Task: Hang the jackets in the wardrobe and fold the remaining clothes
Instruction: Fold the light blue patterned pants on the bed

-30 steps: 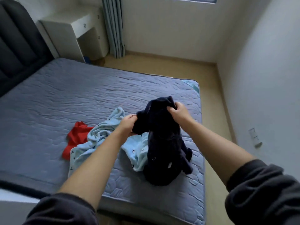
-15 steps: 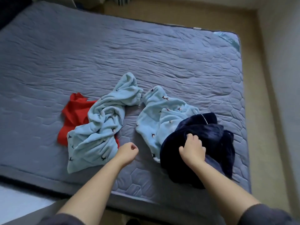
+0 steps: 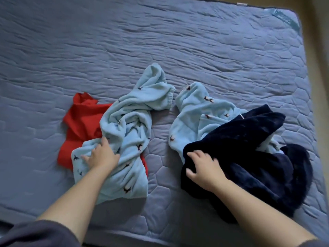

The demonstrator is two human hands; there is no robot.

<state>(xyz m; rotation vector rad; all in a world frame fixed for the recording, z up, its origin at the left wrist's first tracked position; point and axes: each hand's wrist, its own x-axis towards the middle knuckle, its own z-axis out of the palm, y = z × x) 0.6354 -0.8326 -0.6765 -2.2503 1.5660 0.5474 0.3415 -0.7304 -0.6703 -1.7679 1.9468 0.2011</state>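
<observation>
On the grey quilted bed, the left hand rests on the crumpled light blue fleece garment with dark bird print, fingers spread and fairly straight on the cloth. A red cloth garment lies partly beneath it, showing at its 9 o'clock side. At 3 o'clock, apart from it, lies a second light blue printed fleece piece. The dark navy plush garment covers that piece's 4 o'clock side. The right hand holds the navy garment's edge at 9 o'clock, fingers curled around it.
</observation>
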